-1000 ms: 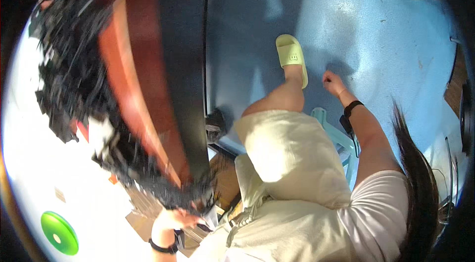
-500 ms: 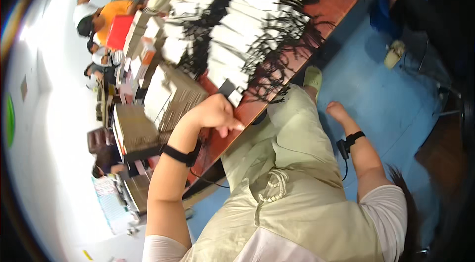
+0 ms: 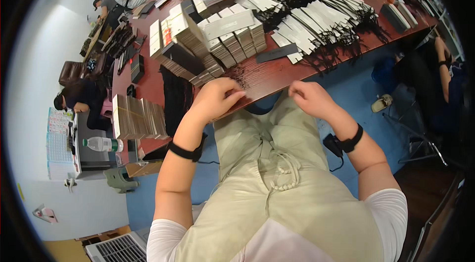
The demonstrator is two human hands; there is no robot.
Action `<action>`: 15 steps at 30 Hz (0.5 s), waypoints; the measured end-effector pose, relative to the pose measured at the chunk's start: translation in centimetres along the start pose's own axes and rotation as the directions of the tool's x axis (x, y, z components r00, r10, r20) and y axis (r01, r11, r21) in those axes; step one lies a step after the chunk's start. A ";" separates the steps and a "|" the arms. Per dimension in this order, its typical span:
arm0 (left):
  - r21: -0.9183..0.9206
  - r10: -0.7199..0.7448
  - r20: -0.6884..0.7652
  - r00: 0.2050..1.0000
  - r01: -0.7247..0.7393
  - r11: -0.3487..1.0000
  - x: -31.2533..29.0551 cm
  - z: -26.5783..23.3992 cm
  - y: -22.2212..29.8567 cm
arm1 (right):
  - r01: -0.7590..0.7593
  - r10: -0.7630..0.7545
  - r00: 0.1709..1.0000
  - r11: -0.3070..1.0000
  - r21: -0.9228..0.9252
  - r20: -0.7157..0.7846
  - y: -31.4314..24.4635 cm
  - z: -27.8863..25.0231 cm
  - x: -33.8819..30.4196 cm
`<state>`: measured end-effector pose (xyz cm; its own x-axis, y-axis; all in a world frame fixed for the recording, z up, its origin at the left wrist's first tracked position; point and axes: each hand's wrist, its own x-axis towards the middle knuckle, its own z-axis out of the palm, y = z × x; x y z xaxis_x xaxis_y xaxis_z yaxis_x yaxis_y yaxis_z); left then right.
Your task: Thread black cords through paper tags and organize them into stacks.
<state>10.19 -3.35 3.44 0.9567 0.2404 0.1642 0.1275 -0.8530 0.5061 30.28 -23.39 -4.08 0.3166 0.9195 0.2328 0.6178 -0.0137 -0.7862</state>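
— Head view first: what is sitting nearest the camera?

— The person's lap in pale green trousers, with both forearms reaching up from the lower edge toward the near edge of the dark red table (image 3: 277, 76). Each wrist is wearing a black band.

— How are the hands looking?

— The left hand (image 3: 216, 98) is curling at the table's edge, fingers bent in and pinching at a loose patch of thin black strings (image 3: 243, 75) lying on the wood right by its fingertips. Whether it is actually gripping a strand is too fine to tell. The right hand (image 3: 309, 98) is hovering over the lap just short of the table edge, fingers loosely curled and narrow; I cannot tell whether anything is between them.

— So where are the strings relative to the two hands?

— Touching or nearly touching the left fingertips, and a little up and to the left of the right hand, which is staying apart from them.

— And going farther out?

— Just beyond the strings, a dark flat strip (image 3: 277, 53) is lying on the table. To the left, stacks of brown cards (image 3: 138, 117) are standing on edge. Behind that, rows of bundled white tags (image 3: 232, 32) are filling the middle, and fanned white tags with black string loops (image 3: 326, 7) are spreading toward the far right. Other people are sitting at the far left end, and a person's arm is showing at the right rim.
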 end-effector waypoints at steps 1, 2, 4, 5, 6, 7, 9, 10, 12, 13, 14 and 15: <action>-0.012 -0.085 -0.016 0.996 0.084 0.996 -1.6 -0.4 -0.7 | -0.001 0.001 0.999 1.000 -0.004 0.042 -0.5 0.8 1.6; -0.031 -0.168 -0.031 0.985 0.167 0.985 -3.1 -0.6 -1.1 | 0.008 -0.007 0.998 1.000 -0.019 0.060 -0.4 1.8 3.2; -0.062 -0.220 -0.087 0.972 0.216 0.975 -5.8 -0.1 -2.7 | 0.049 -0.051 0.999 0.991 -0.126 -0.008 0.3 4.6 6.5; -0.083 -0.259 -0.116 0.959 0.251 0.964 -6.9 0.0 -3.3 | 0.062 -0.062 0.998 0.989 -0.133 0.006 -0.1 5.5 7.8; -0.091 -0.269 -0.130 0.954 0.258 0.962 -7.9 0.2 -3.7 | 0.090 -0.089 0.996 0.979 -0.185 0.015 -0.4 6.4 8.9; -0.103 -0.282 -0.173 0.944 0.267 0.958 -8.7 0.5 -3.7 | 0.119 -0.115 0.993 0.964 -0.238 0.030 -1.0 7.0 9.7; -0.133 -0.293 -0.238 0.926 0.268 0.954 -9.9 1.2 -4.4 | 0.191 -0.180 0.982 0.940 -0.284 0.065 -1.9 8.0 10.9; -0.146 -0.307 -0.250 0.918 0.277 0.950 -10.4 1.6 -5.0 | 0.253 -0.239 0.968 0.914 -0.318 0.082 -2.4 8.4 11.3; -0.133 -0.245 -0.330 0.912 0.212 0.968 -10.9 2.4 -6.1 | 0.289 -0.277 0.957 0.919 -0.267 0.084 -3.1 8.5 11.5; -0.146 -0.253 -0.334 0.908 0.215 0.966 -10.8 2.6 -6.5 | 0.309 -0.303 0.951 0.926 -0.217 0.060 -3.3 8.2 11.5; -0.141 -0.232 -0.368 0.900 0.192 0.971 -10.8 2.8 -6.8 | 0.309 -0.300 0.951 0.925 -0.221 0.074 -3.4 7.6 11.4; -0.134 -0.209 -0.400 0.892 0.169 0.976 -10.7 3.0 -7.1 | 0.268 -0.273 0.962 0.938 -0.221 0.009 -3.5 6.6 11.3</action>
<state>-0.20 -1.26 -4.40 0.7222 0.5783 0.3794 0.2508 -0.7303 0.6355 26.93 -10.33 -2.47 0.1292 0.8919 0.4334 0.8231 0.1473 -0.5485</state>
